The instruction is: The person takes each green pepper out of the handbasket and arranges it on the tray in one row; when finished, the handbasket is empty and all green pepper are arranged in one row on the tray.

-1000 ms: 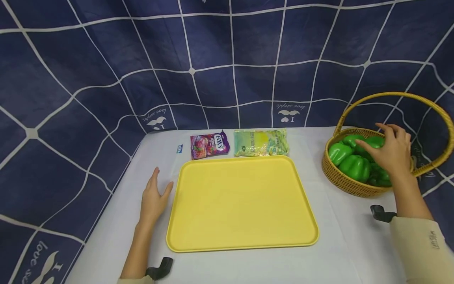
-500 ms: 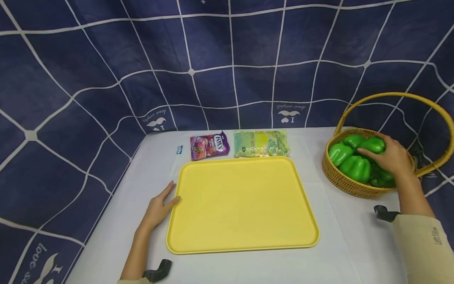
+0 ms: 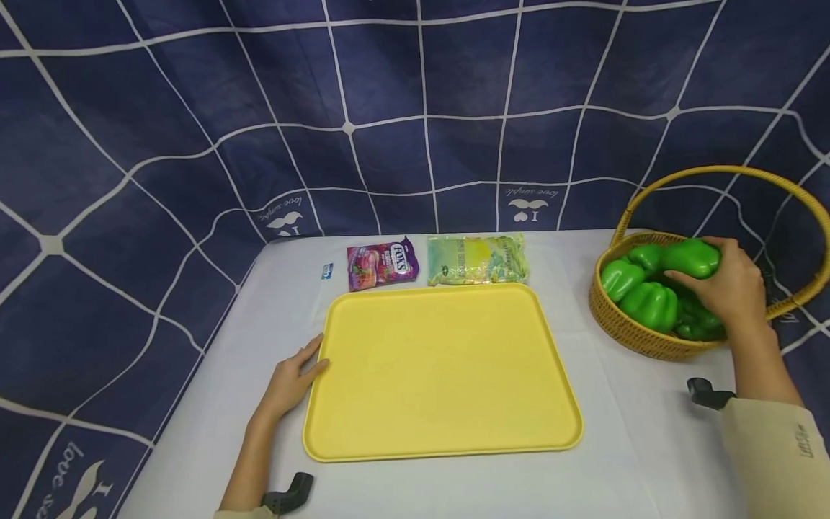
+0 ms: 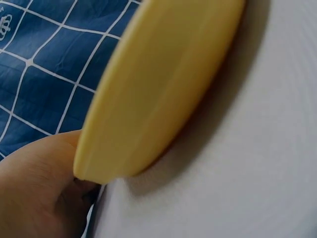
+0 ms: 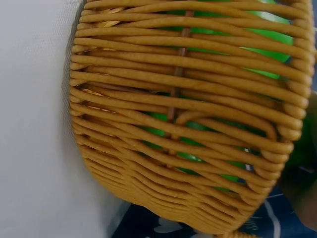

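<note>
the purple bag [image 3: 382, 265] reads "fox's", with lettering beginning "berr" beside it. the dark blue cloth [image 3: 463, 155] repeats "love simple" and "i", upside down at the back. print on the yellow-green packet [image 3: 478, 261] and sleeve [image 3: 768, 454] is too small to read.

The left hand [image 3: 288, 383] lies with fingers extended, the right hand [image 3: 735, 292] pinching between thumb and fingers.

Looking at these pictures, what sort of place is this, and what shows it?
Probably a staged indoor set-up, perhaps for filming: a checked cloth hangs like a backdrop behind the neatly laid-out tray and basket.
</note>
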Available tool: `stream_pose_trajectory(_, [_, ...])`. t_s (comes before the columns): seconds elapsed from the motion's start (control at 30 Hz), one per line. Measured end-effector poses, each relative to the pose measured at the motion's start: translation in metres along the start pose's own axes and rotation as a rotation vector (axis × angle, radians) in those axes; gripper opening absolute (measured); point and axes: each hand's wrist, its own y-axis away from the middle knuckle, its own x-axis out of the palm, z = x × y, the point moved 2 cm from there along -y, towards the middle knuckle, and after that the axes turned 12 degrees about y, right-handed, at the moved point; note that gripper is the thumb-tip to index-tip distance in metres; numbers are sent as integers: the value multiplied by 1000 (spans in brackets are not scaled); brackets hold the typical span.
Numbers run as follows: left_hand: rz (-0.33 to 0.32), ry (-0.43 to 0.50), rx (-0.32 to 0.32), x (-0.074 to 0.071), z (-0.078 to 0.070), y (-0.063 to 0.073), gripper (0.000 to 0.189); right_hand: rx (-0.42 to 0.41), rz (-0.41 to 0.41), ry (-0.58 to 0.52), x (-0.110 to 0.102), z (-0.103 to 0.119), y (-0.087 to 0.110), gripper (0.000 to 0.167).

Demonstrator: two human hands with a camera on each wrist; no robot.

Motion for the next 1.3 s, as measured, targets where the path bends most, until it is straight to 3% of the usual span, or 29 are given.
stream_pose_trajectory(0.1, [8,11,-1,0,-2,-1,62,23,-52,-57,-6,6,2,81])
stream_pose_trajectory(0.3, [70,37,-12,3,-4,-4,70,53,-67,-151,-16,22,11,86])
stream_pose_trajectory(0.53, [80,14,-21,3,-4,-3,72,-92,-84,-243,-16,57,30,88])
stream_pose_trajectory(0.8, [97,38,-63,-4,3,0,72,-135,21,-348,-1,105,48,88])
stream_pose_trajectory(1.03, [93,56,-71,-3,7,0,70,-214,95,-519,23,136,55,86])
stream_pose_trajectory(1.17, [93,74,-73,-2,6,0,69,-301,110,-582,34,152,61,86])
stream_pose_trajectory(1.3, [113,66,-77,-4,2,2,70,-418,147,-639,29,178,70,90])
